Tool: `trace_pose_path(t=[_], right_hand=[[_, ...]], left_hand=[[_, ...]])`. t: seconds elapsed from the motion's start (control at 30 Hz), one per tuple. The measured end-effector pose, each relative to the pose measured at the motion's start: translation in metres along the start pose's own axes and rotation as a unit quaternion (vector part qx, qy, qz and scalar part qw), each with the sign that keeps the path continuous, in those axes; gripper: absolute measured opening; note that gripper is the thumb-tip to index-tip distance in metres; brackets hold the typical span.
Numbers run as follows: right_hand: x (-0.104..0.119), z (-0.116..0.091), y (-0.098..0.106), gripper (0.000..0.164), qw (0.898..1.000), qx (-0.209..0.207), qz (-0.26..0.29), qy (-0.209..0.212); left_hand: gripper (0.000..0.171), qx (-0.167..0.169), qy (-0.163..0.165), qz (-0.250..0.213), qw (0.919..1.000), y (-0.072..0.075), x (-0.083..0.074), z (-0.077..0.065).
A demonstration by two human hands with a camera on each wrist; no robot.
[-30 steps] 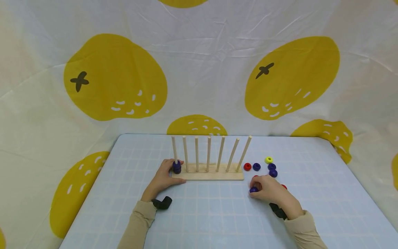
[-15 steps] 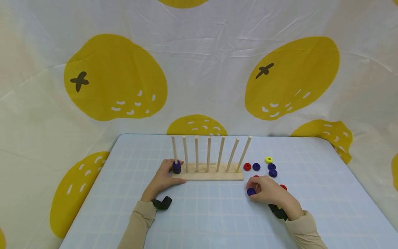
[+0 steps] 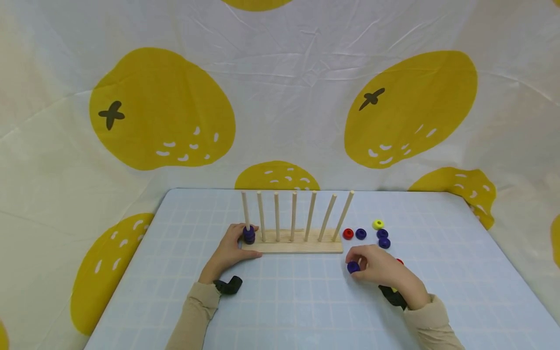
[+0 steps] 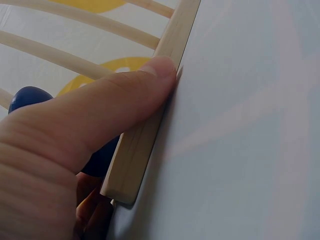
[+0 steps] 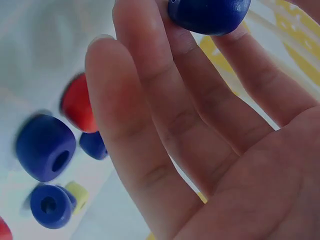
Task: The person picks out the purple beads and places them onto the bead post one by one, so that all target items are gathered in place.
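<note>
A wooden rack (image 3: pixel 302 249) with a row of upright pegs stands mid-table. Stacked blue beads (image 3: pixel 249 236) sit on its leftmost peg. My left hand (image 3: pixel 228 250) grips the rack's left end; in the left wrist view its thumb (image 4: pixel 125 92) presses along the front edge of the base (image 4: pixel 132 160). To the right of the rack, my right hand (image 3: pixel 378 265) pinches a blue bead (image 3: pixel 353 267) at its fingertips. The right wrist view shows that held bead (image 5: pixel 210 15) at the top, with the other fingers spread.
Right of the rack lie a red bead (image 3: pixel 348 234), a blue bead (image 3: pixel 360 234), a yellow bead (image 3: pixel 378 224) and two more blue beads (image 3: pixel 383 242). Another red bead (image 3: pixel 400 261) is partly hidden behind the right hand. A printed cloth (image 3: pixel 288 97) hangs behind the table.
My right hand has shifted slightly left with the blue bead in its pinch, then up a little. A red bead behind its fingers is now hidden. My left hand has stayed put.
</note>
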State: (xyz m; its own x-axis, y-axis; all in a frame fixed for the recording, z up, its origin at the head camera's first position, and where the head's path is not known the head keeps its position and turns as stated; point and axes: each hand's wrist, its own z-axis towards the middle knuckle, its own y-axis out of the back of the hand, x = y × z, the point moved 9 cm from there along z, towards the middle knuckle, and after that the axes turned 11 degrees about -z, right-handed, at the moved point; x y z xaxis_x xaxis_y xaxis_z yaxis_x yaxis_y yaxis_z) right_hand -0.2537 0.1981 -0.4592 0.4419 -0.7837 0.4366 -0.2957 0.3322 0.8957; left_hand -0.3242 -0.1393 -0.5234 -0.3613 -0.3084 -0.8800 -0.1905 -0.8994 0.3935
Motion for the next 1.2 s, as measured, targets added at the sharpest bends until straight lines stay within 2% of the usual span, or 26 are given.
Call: trace_pose_path(t=[0.37,0.63,0.73,1.2], right_hand=[[0.017,-0.001,0.026,0.025,0.999,-0.039,-0.022,0.031],[0.025,0.001,0.041,0.026,0.999,-0.042,-0.005,0.022],[0.029,0.000,0.047,0.026,0.998,-0.055,0.000,0.027],[0.054,-0.001,0.079,0.025,0.986,-0.131,-0.024,0.098]], left_hand=[[0.070,0.000,0.011,-0.003,0.9999,0.001,0.004,-0.001],[0.071,0.002,0.012,-0.011,0.9999,0.000,0.004,-0.001],[0.071,0.004,0.008,-0.008,0.9999,-0.001,0.003,-0.002],[0.069,0.002,0.009,-0.010,0.9999,-0.001,0.001,-0.001]])
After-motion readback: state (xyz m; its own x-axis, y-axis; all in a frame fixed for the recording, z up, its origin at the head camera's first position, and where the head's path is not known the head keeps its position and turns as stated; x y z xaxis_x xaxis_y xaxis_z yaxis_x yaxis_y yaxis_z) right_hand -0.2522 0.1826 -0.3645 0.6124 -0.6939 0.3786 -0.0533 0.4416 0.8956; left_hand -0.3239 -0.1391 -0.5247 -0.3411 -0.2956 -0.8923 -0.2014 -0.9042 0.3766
